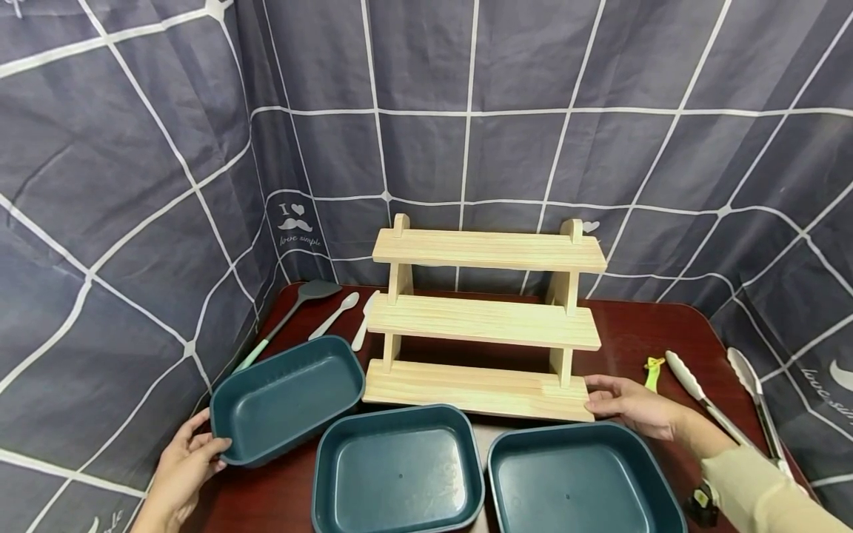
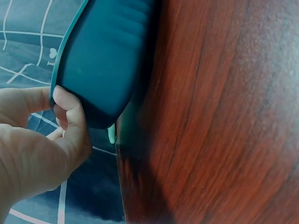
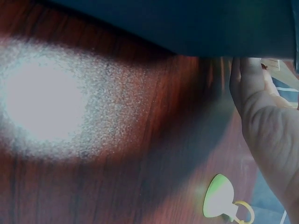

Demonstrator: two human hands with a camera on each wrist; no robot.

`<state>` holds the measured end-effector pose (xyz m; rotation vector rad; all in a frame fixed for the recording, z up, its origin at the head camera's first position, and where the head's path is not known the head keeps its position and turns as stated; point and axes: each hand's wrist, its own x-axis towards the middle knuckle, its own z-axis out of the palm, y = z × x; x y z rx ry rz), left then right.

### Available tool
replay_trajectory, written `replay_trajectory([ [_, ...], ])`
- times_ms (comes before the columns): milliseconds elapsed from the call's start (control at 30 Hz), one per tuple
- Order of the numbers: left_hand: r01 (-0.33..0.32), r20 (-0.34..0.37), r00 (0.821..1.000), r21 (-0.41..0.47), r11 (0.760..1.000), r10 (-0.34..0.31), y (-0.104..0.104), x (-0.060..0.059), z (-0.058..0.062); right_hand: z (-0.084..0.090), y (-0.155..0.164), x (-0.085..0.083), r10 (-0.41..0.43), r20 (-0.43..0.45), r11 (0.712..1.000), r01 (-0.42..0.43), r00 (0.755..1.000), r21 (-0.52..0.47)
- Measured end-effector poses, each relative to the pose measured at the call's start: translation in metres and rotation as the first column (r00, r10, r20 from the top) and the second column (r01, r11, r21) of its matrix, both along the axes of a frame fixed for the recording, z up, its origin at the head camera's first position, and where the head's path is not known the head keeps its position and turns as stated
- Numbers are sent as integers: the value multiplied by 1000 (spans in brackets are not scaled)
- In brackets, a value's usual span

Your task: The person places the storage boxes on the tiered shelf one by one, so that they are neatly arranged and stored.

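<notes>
A pale wooden three-step rack [image 1: 483, 322] stands mid-table. Three dark teal trays lie in front of it: left [image 1: 286, 396], middle [image 1: 400, 474] and right [image 1: 580, 488]. My left hand [image 1: 206, 448] grips the left tray's near-left corner, and that tray is tilted up on that side. In the left wrist view the fingers [image 2: 70, 112] curl round the tray's rim [image 2: 103, 51] at the table's edge. My right hand [image 1: 600, 396] touches the right end of the rack's bottom board with straight fingers. In the right wrist view that hand [image 3: 247, 88] lies flat beside the right tray's underside [image 3: 187, 23].
A grey spatula [image 1: 293, 307] and two white spoons [image 1: 336, 314] lie left of the rack. A green peeler [image 1: 653, 372] and metal tongs [image 1: 726, 392] lie to the right. The peeler [image 3: 219, 200] also shows on the red-brown table [image 3: 117, 177]. Checked dark cloth walls in the table.
</notes>
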<state>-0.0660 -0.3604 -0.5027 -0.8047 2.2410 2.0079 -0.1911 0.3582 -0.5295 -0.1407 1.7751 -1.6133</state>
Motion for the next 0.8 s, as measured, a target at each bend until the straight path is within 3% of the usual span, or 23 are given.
replay_trajectory([
  [367,-26,-43,999,127,992,32,1,4,0,-3,0,0,-1,2,1000,1,1000,-21],
  [600,-41,-56,997,159,986,50,4,6,3,-2,1,2,1,-21,1000,-2,1000,-28],
  [800,-21,-126,991,204,979,47,5,10,4,-2,1,2,-8,-20,1000,7,1000,-23],
])
